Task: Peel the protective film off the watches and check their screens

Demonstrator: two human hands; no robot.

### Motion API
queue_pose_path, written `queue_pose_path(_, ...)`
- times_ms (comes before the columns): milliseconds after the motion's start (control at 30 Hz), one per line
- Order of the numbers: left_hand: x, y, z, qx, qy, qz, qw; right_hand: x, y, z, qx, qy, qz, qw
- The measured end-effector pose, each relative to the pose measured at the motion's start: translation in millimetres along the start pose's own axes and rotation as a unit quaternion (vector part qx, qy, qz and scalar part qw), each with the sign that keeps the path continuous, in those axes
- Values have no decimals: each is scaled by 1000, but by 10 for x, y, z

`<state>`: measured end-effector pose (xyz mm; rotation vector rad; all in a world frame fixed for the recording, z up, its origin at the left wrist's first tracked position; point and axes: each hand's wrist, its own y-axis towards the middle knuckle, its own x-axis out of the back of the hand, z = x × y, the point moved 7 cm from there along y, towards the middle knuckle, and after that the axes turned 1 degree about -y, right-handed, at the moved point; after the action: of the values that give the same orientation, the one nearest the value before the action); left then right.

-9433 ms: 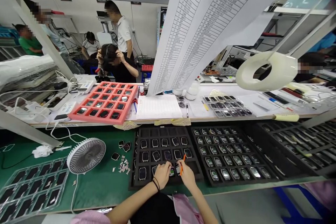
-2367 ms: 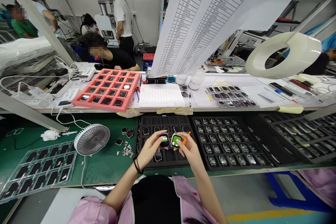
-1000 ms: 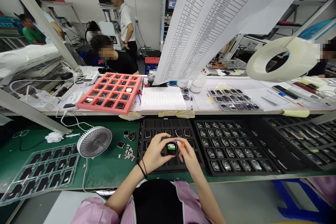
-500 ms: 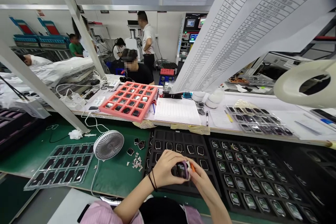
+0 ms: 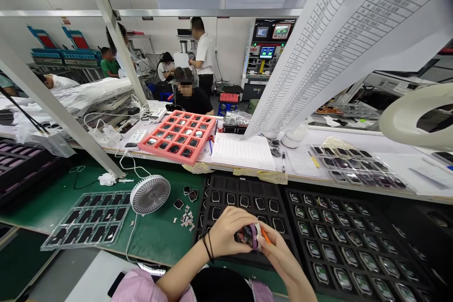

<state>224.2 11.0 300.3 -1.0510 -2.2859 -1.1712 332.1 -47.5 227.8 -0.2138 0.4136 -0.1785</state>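
Two hands press close together: the left hand (image 5: 230,232) and right hand (image 5: 281,257) pinch a purple-edged smartwatch (image 5: 246,237) and orange pick (image 5: 266,238), above a black foam tray (image 5: 240,193).

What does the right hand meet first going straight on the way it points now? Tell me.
The purple-edged watch body held in the left hand: the right hand, gripping an orange pick, appears to touch it, though depth is hard to judge here.

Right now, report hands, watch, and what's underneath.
Left hand and right hand on purple-edged smartwatch. Orange pick in right hand. Black foam tray beneath.
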Motion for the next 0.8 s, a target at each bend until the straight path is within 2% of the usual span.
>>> queue_pose_path(333, 3, 23, -50, 3, -3, 13, 1000, -42, -31, 68, 22, -24, -12, 999)
queue_pose_path(567, 126, 47, -117, -14, -9, -40, 999, -73, -37, 165, 60, -47, -22, 997)
queue_pose_path(667, 212, 49, -69, 18, -32, -67, 997, 23, -81, 363, 121, -60, -86, 987)
queue_pose_path(800, 259, 19, 59, 109, -78, -75, 988, 118, -288, 663, 248, -51, -169, 952)
